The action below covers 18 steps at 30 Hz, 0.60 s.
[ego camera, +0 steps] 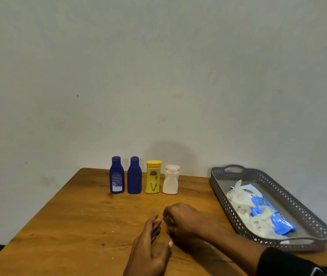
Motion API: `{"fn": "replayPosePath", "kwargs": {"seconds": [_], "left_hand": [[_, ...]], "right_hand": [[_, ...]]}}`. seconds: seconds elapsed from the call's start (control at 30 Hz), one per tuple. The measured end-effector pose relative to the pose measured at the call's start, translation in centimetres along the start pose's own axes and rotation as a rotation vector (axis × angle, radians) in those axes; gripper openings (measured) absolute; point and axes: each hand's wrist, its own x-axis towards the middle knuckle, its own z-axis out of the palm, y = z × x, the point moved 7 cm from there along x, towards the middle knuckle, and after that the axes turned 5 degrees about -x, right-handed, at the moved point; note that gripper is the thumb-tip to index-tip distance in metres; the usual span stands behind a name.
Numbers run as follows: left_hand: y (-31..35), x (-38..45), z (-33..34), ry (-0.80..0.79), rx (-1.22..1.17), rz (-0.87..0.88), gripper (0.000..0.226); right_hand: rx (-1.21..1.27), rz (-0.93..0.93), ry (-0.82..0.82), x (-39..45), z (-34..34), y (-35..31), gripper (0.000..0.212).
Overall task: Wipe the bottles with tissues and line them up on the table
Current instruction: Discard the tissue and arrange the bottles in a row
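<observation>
Several bottles stand upright in a row at the far side of the wooden table [63,220]: a blue bottle with its label showing [116,175], a second blue bottle [134,175], a yellow bottle [153,177] and a small white bottle [171,179]. My left hand [150,248] hovers over the near middle of the table, fingers straight and relaxed, holding nothing. My right hand [184,224] is just to its right with fingers loosely curled downward and nothing visible in them. Both hands are well short of the bottles.
A grey perforated tray [316,222] with handles lies at the right edge of the table. It holds a blue tissue pack [268,212] and crumpled white tissues [240,198]. A plain wall rises right behind the table.
</observation>
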Motion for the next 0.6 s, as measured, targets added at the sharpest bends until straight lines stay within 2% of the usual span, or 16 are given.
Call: {"fn": "replayPosePath", "kwargs": {"seconds": [0.27,0.6], "left_hand": [[-0.1,-0.1,0.1,0.025,-0.004,0.000,0.102],[0.3,0.0,-0.2,0.050,-0.054,-0.019,0.112]], "right_hand": [[0.017,-0.004,0.040,-0.4,-0.4,-0.5,0.043],[-0.001,0.012,0.040,0.3,-1.3,-1.0,0.053]]}}
